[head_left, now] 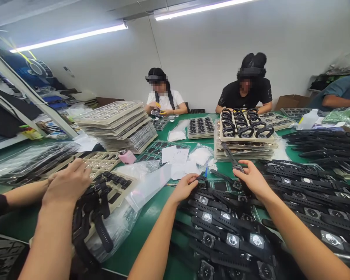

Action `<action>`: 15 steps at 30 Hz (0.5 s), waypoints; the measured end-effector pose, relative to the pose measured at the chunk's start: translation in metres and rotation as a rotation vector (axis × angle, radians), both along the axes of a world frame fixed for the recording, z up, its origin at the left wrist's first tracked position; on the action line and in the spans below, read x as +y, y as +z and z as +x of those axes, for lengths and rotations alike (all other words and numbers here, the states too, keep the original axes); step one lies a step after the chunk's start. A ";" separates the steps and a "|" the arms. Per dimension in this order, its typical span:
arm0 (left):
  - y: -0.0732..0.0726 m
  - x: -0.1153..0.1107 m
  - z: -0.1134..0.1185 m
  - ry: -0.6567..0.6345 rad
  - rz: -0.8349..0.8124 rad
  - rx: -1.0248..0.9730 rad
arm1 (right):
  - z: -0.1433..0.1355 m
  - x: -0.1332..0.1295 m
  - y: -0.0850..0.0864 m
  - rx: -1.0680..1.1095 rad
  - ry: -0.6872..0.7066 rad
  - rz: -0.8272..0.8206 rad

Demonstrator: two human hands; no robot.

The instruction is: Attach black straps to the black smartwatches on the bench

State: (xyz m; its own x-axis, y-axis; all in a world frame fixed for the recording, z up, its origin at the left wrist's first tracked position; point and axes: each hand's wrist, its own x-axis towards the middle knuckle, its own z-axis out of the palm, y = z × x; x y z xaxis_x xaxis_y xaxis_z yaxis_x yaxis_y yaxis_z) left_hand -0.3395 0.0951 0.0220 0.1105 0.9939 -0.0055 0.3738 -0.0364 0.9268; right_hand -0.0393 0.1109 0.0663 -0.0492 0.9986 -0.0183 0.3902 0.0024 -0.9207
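Black smartwatches [207, 217] with rubber straps lie face down in rows before me, their round sensors showing. My left hand [187, 187] is closed, thumb and fingers at a smartwatch [202, 182] at the far edge of these rows. Slightly higher, my right hand [249, 175] pinches another smartwatch [232, 157] by its case, with the strap pointing up and away. Between the two hands, one more smartwatch [236, 184] lies over a clear tray [219, 186].
At left a co-worker's hands [72, 179] work over a beige tray [119, 190] with black watches. Behind stand stacked trays [113, 120] and a tray of looped watches [242, 134]. Plastic sheets, papers [176, 155] and a pink bottle [127, 156] lie mid-table. Two people sit opposite.
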 end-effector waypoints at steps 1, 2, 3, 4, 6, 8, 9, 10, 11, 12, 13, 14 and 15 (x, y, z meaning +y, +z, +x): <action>-0.001 0.000 0.001 0.003 -0.002 0.002 | 0.006 -0.003 0.001 0.066 0.003 -0.003; -0.002 0.001 0.001 0.007 -0.003 0.008 | 0.012 -0.006 0.001 0.123 0.007 -0.008; -0.002 0.001 0.002 0.011 -0.002 0.017 | 0.017 -0.010 0.002 0.172 0.013 -0.015; -0.002 0.001 0.003 0.013 0.000 0.030 | 0.022 -0.014 0.003 0.214 0.019 -0.023; 0.000 -0.001 0.005 0.014 0.013 0.068 | 0.029 -0.022 0.006 0.290 0.042 -0.042; 0.006 -0.005 0.007 0.014 0.041 0.122 | 0.034 -0.031 0.010 0.364 0.086 -0.058; 0.010 -0.008 0.008 0.014 0.058 0.151 | 0.035 -0.034 0.013 0.400 0.112 -0.065; 0.016 -0.011 0.010 0.012 0.076 0.177 | 0.036 -0.037 0.015 0.436 0.138 -0.071; 0.022 -0.015 0.012 0.012 0.092 0.200 | 0.037 -0.040 0.018 0.470 0.161 -0.076; 0.029 -0.018 0.015 0.014 0.109 0.217 | 0.038 -0.042 0.020 0.502 0.181 -0.080; 0.037 -0.022 0.019 0.019 0.127 0.230 | 0.039 -0.043 0.023 0.530 0.196 -0.082; 0.045 -0.025 0.025 0.027 0.150 0.240 | 0.040 -0.044 0.026 0.552 0.209 -0.082; 0.054 -0.027 0.032 0.028 0.169 0.245 | 0.041 -0.045 0.029 0.573 0.225 -0.080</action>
